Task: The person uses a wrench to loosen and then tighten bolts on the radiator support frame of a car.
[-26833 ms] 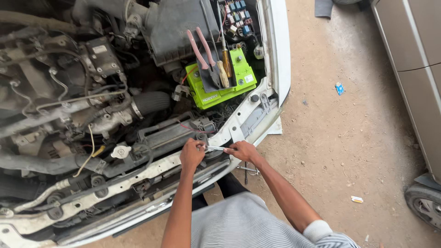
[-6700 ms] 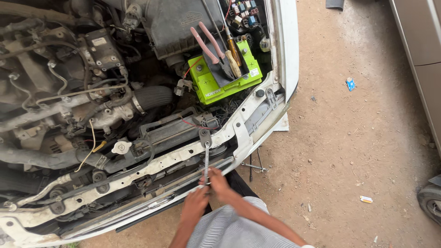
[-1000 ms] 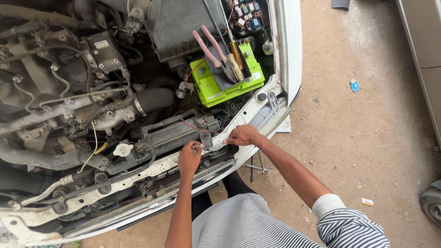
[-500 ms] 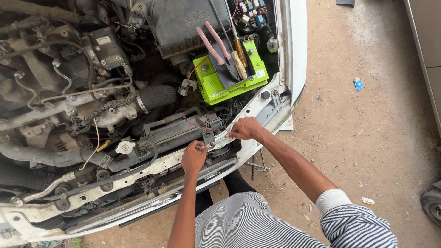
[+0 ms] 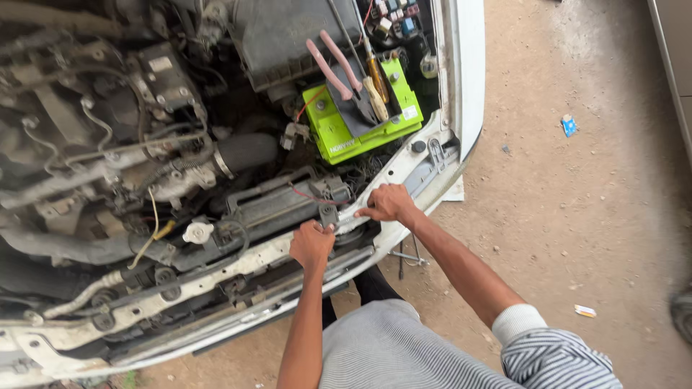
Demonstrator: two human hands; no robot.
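Fingers of the right hand (image 5: 388,203) clamp a stiff, slim metal wrench (image 5: 351,212) by its shank — left hand (image 5: 311,243) curled at the radiator-support bracket (image 5: 329,214), grip unclear.

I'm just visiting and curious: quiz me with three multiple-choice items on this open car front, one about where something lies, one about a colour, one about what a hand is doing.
1. Where do the pink-handled pliers lie?
A. on top of the battery
B. on the ground
C. in the left hand

2. What colour is the battery's casing?
A. black
B. bright green
C. red

3. What is the right hand doing?
A. hanging free at the person's side
B. resting on the dirt ground
C. gripping a silver wrench at the white front panel

Answers:
1 A, since the pliers lie across the battery's top beside a yellow-handled screwdriver.
2 B, since the casing shows bright green against the dark engine bay.
3 C, since its fingers close on the wrench's handle, while the left hand sits at the wrench's other end.
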